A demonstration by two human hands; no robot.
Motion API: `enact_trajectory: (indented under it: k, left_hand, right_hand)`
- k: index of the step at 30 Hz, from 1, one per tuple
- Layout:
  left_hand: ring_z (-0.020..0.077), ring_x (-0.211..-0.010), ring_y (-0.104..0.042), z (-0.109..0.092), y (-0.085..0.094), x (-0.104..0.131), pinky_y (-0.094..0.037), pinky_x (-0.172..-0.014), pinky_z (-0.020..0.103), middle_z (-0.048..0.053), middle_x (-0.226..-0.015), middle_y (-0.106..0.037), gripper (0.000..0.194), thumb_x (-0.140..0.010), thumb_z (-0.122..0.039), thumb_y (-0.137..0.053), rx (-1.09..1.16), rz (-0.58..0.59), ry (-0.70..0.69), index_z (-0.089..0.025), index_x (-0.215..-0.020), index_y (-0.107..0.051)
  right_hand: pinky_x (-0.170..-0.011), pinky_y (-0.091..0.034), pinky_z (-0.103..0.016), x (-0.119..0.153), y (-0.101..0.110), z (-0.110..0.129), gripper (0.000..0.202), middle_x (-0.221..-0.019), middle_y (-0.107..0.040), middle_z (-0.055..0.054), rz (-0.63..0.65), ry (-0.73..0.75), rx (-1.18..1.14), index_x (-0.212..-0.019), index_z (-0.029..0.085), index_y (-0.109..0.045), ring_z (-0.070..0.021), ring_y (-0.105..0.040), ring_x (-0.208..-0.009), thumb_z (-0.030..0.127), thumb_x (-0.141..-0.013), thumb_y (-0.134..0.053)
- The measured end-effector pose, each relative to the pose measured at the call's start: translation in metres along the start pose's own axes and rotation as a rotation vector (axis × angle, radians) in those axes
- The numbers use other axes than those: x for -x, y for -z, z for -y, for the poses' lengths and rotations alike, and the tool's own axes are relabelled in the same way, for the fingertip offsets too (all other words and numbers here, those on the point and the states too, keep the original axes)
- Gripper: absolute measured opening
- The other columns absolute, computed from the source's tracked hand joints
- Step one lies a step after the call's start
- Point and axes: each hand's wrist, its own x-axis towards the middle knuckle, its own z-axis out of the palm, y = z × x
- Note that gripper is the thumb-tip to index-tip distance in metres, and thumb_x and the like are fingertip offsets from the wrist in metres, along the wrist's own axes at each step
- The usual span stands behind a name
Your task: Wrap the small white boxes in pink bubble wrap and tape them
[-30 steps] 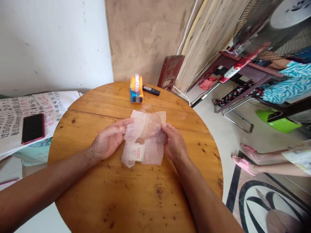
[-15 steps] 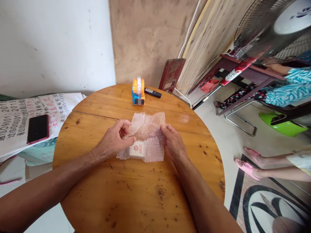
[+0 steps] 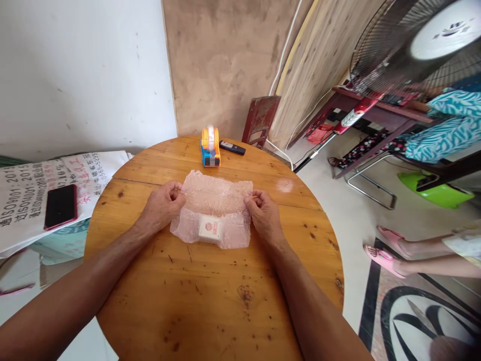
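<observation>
A sheet of clear bubble wrap (image 3: 218, 193) is spread on the round wooden table in the head view. On its near part sits a small white box (image 3: 210, 228) with red printing on top. My left hand (image 3: 162, 204) pinches the wrap's left edge between thumb and fingers. At the opposite edge, my right hand (image 3: 264, 213) pinches the wrap as well. The far part of the sheet looks raised between the two hands. Beyond it stands an orange and blue tape dispenser (image 3: 210, 146) with a roll of tape, beside a black utility-knife-like tool (image 3: 232, 147).
The wooden table (image 3: 210, 301) has a wooden chair (image 3: 260, 120) behind it. At left, a phone (image 3: 60, 206) lies on printed white sacking (image 3: 22, 190). To the right are a standing fan (image 3: 413, 50), a desk (image 3: 376, 110), a green basin (image 3: 432, 189) and other people's legs.
My left hand has moved left and slightly up, from over the box to the wrap's left edge. The wrap is now stretched wider, and the box shows fully.
</observation>
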Motion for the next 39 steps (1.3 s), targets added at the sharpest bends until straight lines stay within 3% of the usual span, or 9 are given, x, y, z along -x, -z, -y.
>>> enact_trajectory:
  k: [5,9,16,23,25,27,32,35,39]
  left_hand:
    - [0.0207,-0.088,-0.058,-0.009,0.005,0.011,-0.045,-0.066,0.028,0.006,-0.099,-0.066,0.025,-0.078,-0.028,-0.061,-0.039,-0.132,-0.295,-0.020,-0.102,-0.063]
    - [0.0221,-0.088,-0.061,-0.017,0.013,0.018,-0.047,-0.079,0.034,0.007,-0.096,-0.070,0.028,-0.079,-0.035,-0.065,-0.091,0.130,-0.457,-0.019,-0.102,-0.068]
    - [0.0196,-0.080,-0.064,-0.020,0.035,0.018,-0.048,-0.070,0.028,0.005,-0.089,-0.072,0.038,-0.085,-0.046,-0.063,0.033,0.434,-0.297,-0.020,-0.112,-0.067]
    - [0.0236,-0.081,-0.070,-0.033,0.047,0.031,-0.052,-0.067,0.029,0.012,-0.091,-0.075,0.043,-0.089,-0.049,-0.058,0.366,1.287,-0.206,-0.016,-0.116,-0.064]
    - [0.0238,-0.079,-0.070,-0.034,0.042,0.035,-0.051,-0.064,0.028,0.012,-0.088,-0.075,0.044,-0.088,-0.050,-0.059,0.358,1.388,-0.208,-0.015,-0.114,-0.065]
    - [0.0187,-0.070,-0.068,-0.033,0.036,0.038,-0.048,-0.059,0.024,0.008,-0.081,-0.073,0.038,-0.090,-0.048,-0.058,0.352,1.274,-0.185,-0.016,-0.107,-0.066]
    - [0.0190,-0.093,-0.063,-0.021,0.018,0.034,-0.050,-0.082,0.030,0.007,-0.103,-0.067,0.030,-0.087,-0.036,-0.063,0.251,0.542,-0.345,-0.018,-0.111,-0.061]
    - [0.0279,-0.125,-0.051,-0.014,0.007,0.032,-0.040,-0.107,0.046,0.012,-0.135,-0.055,0.073,-0.080,-0.030,-0.068,0.114,0.520,-0.430,-0.024,-0.145,-0.036]
    - [0.0310,-0.138,-0.042,-0.009,-0.007,0.033,-0.034,-0.111,0.052,0.017,-0.147,-0.047,0.101,-0.076,-0.028,-0.069,0.034,0.598,-0.364,-0.024,-0.155,-0.007]
  right_hand:
    - [-0.053,-0.032,-0.025,-0.001,0.001,-0.003,0.025,-0.058,-0.050,0.007,0.009,0.046,0.113,-0.096,0.019,-0.057,-0.0128,-0.043,-0.054,0.037,-0.079,-0.059]
    - [-0.055,-0.033,-0.026,-0.001,0.003,-0.002,0.024,-0.058,-0.049,0.006,0.008,0.063,0.159,-0.098,0.018,-0.058,-0.0127,-0.042,-0.054,0.035,-0.081,-0.057]
    - [-0.054,-0.033,-0.026,-0.002,0.004,0.000,0.026,-0.058,-0.048,0.006,0.017,0.062,0.188,-0.099,0.017,-0.058,-0.0124,-0.042,-0.053,0.035,-0.081,-0.056]
    - [-0.056,-0.036,-0.026,-0.003,0.004,0.000,0.029,-0.061,-0.053,0.004,0.022,0.067,0.267,-0.102,0.015,-0.058,-0.0139,-0.048,-0.057,0.034,-0.080,-0.054]
    - [-0.056,-0.036,-0.026,-0.003,0.004,0.000,0.030,-0.063,-0.055,0.003,0.018,0.071,0.301,-0.103,0.016,-0.058,-0.0145,-0.050,-0.058,0.034,-0.080,-0.054]
    - [-0.056,-0.036,-0.026,-0.003,0.004,0.000,0.030,-0.065,-0.057,0.002,0.012,0.075,0.325,-0.104,0.016,-0.059,-0.0148,-0.051,-0.060,0.035,-0.080,-0.055]
    - [-0.057,-0.037,-0.026,-0.002,0.002,-0.002,0.032,-0.066,-0.058,0.001,0.024,0.085,0.322,-0.107,0.015,-0.059,-0.0150,-0.053,-0.061,0.033,-0.081,-0.053]
    - [-0.057,-0.037,-0.026,-0.003,0.001,-0.004,0.034,-0.067,-0.059,0.001,0.023,0.090,0.335,-0.109,0.015,-0.059,-0.0155,-0.054,-0.062,0.034,-0.082,-0.052]
    - [-0.060,-0.040,-0.027,-0.003,0.001,-0.003,0.035,-0.069,-0.064,0.000,0.006,0.080,0.378,-0.112,0.017,-0.059,-0.0165,-0.056,-0.064,0.033,-0.082,-0.054]
